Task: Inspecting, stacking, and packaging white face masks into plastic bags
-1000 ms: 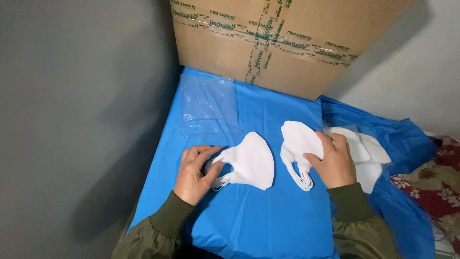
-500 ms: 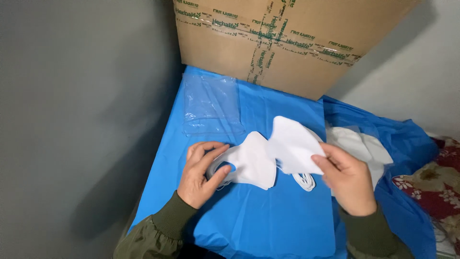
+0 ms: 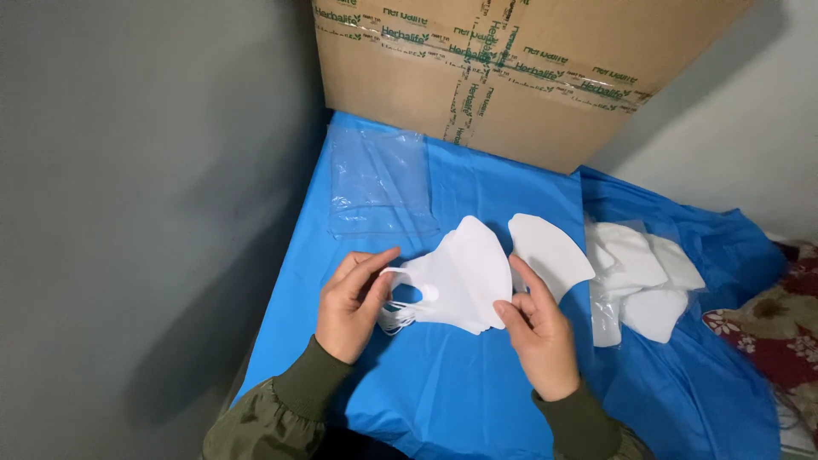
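Your left hand (image 3: 351,305) pinches the ear loops of the white mask stack (image 3: 456,281); your right hand (image 3: 537,334) grips its other end. It lies crosswise over the blue surface (image 3: 443,400), loops pointing left

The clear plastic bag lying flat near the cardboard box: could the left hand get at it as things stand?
Probably yes: the clear plastic bag lies uncovered on the blue sheet just beyond the left hand, though that hand now holds the stacked white masks.

White folded fabric face masks (image 3: 460,281) lie centre frame on a bright blue plastic sheet (image 3: 443,400). At the top stands a brown cardboard box (image 3: 545,102) crossed with green-printed clear tape. Olive-green knit sleeve cuffs (image 3: 307,392) show at the bottom, and a red floral cloth (image 3: 780,328) at the right edge.
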